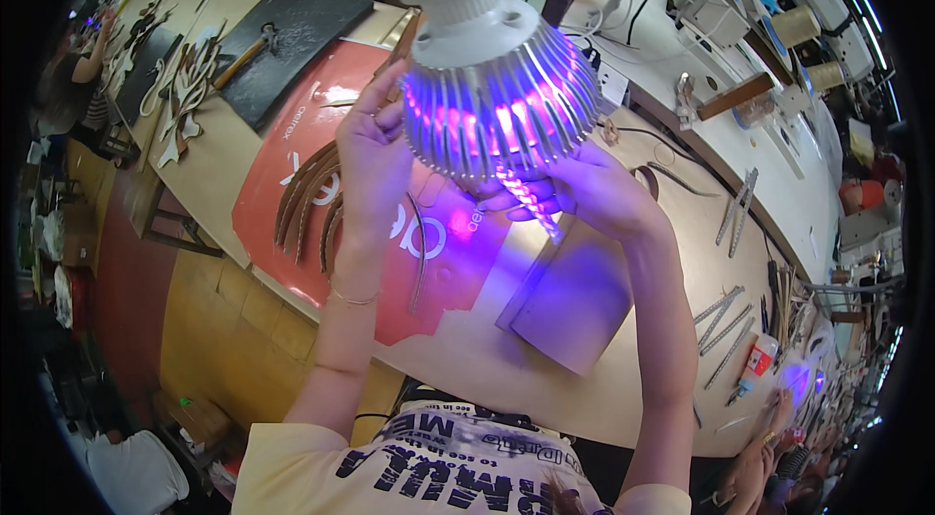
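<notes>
"Head view, and what a glow! A finned lamp [502, 111] hung nearest, violet light spilling onto the right hand [606, 192]!"

"Where was the braided strip [531, 202]?"

"Just below the lamp's rim, right at that hand's fingers! Whether the grip had closed on it, I couldn't tell; the lamp covered too much."

"And the left hand [375, 130]?"

"Raised just beside the lamp, fingers bent! Its grip was unclear too, the fingertips partly hidden."

"Below them?"

"Red sheet [467, 281] on the pale tabletop [487, 369], curved brown strips [307, 194] fanned across it, and a brown panel [579, 306] to the right!"

"Farther out?"

"Hammer [243, 59] on a black slab [317, 18], over on the left! Thread spools [796, 26] stood far off, upper right!"
</notes>
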